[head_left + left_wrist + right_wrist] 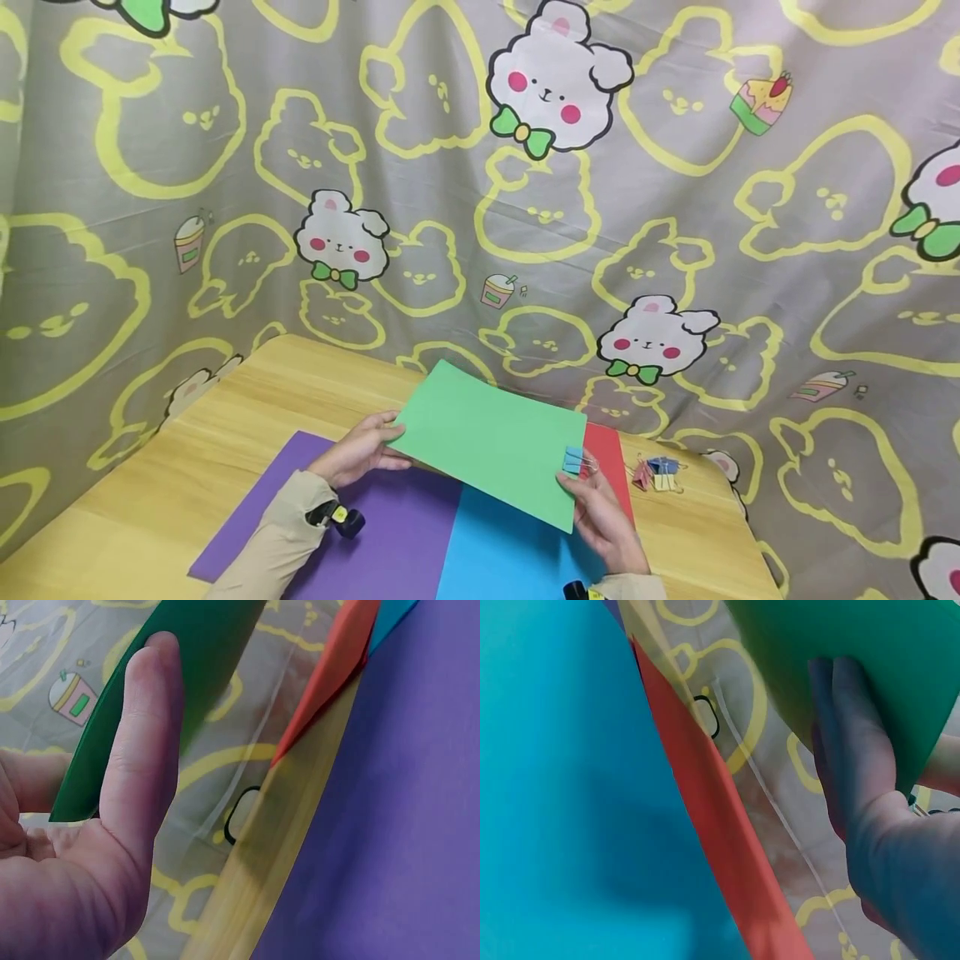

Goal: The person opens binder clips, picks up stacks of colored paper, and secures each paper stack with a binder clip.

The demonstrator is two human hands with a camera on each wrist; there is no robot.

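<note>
A green sheet of paper (pixel 491 442) is held up above the table, tilted, with a blue binder clip (pixel 573 460) on its right edge. My left hand (pixel 360 450) pinches the sheet's left edge, thumb on top; in the left wrist view, long fingers (pixel 142 735) lie along its underside. At the right edge, just below the clip, my right hand (pixel 606 517) pinches the sheet between its thumb and the fingers beneath. The right wrist view shows those fingers (pixel 855 727) against the underside. The clip is mostly hidden there.
Under the green sheet lie purple paper (pixel 382 533), blue paper (pixel 495 550) and red paper (pixel 611 454) on the wooden table (pixel 300 383). To the right sit a pinkish-red clip (pixel 642 476), a dark blue clip (pixel 663 465) and a pale yellow clip (pixel 665 482). A patterned curtain (pixel 450 192) hangs behind.
</note>
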